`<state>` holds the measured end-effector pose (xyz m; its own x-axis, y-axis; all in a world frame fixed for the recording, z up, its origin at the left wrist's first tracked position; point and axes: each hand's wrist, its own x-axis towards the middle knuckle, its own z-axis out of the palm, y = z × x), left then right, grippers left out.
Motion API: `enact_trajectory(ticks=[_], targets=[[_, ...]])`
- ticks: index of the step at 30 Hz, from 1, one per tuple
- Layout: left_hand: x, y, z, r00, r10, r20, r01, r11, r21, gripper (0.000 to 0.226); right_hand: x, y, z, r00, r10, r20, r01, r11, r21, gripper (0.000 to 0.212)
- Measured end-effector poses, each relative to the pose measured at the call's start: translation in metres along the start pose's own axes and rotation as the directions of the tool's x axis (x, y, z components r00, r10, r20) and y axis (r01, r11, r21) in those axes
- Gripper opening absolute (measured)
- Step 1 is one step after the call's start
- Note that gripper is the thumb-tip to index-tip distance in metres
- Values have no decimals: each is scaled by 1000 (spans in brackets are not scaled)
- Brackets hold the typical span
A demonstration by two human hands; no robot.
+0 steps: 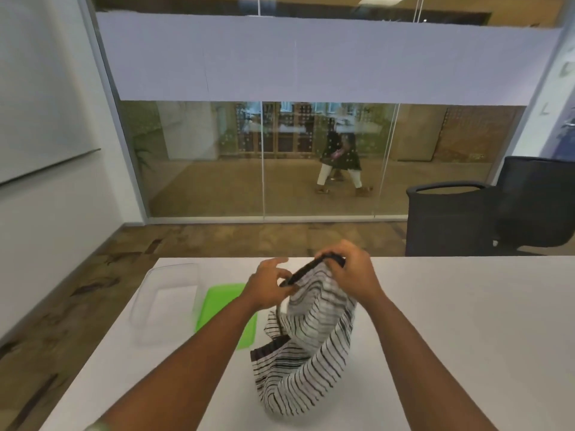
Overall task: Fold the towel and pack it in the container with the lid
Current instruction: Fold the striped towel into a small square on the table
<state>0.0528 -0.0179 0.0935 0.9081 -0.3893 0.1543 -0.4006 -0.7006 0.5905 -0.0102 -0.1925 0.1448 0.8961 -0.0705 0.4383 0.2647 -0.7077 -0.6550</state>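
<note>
A white towel with black stripes [308,353] hangs bunched above the white table [451,321], its lower end resting on the tabletop. My right hand [351,272] grips the towel's dark top edge. My left hand [269,286] pinches the same edge just to the left, some fingers spread. A clear plastic container [165,301] stands open at the table's left side. Its green lid [228,314] lies flat beside it, partly hidden by my left forearm.
The table's far edge runs just behind my hands and its left edge passes close to the container. Two dark office chairs [485,219] stand beyond the table at the right. A glass wall is behind, with a person walking past outside.
</note>
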Motion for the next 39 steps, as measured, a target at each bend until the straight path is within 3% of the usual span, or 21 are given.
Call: enact_trajectory(ticks=[3, 6, 13, 16, 19, 22, 24, 27, 31, 34, 39], targets=[[0, -2, -17, 981, -86, -177, 79, 996, -49, 31, 13, -7, -25, 982, -50, -183, 56, 998, 27, 19], [1, -3, -36, 940, -152, -305, 93, 975, -202, 20, 23, -9, -44, 952, -72, -298, 75, 997, 1, 16], [-1, -9, -88, 933, -145, -329, -30, 881, -472, 25, 31, 0, -58, 895, 58, -442, -56, 998, 17, 14], [-10, -4, -106, 944, -179, -275, -30, 787, -616, 16, 31, 3, -59, 877, 116, -466, -115, 993, 32, 14], [-15, 16, -105, 962, -157, -223, -40, 729, -683, 15, 31, -8, -49, 890, 109, -442, -124, 992, -4, 15], [-17, 48, -86, 997, -1, -79, -47, 794, -606, 12, 31, -29, -30, 944, 60, -326, -82, 995, -54, 14], [-17, 64, -71, 995, 99, 34, -60, 811, -582, 23, 30, -44, -17, 974, 22, -224, -34, 998, -46, 13], [-17, 74, -58, 983, 166, 82, -98, 842, -530, 22, 28, -57, -7, 992, -35, -122, 33, 999, -22, 12], [-14, 73, -66, 997, 75, -30, -80, 844, -531, 14, 23, -51, -14, 998, -27, -56, 33, 993, 109, 11], [-12, 69, -77, 992, -29, -126, -50, 812, -581, 9, 21, -35, -23, 999, 35, 41, -37, 998, 46, 12], [-11, 64, -92, 948, -130, -291, -96, 754, -650, 29, 13, -3, -38, 977, 209, 51, -211, 977, 30, 25]])
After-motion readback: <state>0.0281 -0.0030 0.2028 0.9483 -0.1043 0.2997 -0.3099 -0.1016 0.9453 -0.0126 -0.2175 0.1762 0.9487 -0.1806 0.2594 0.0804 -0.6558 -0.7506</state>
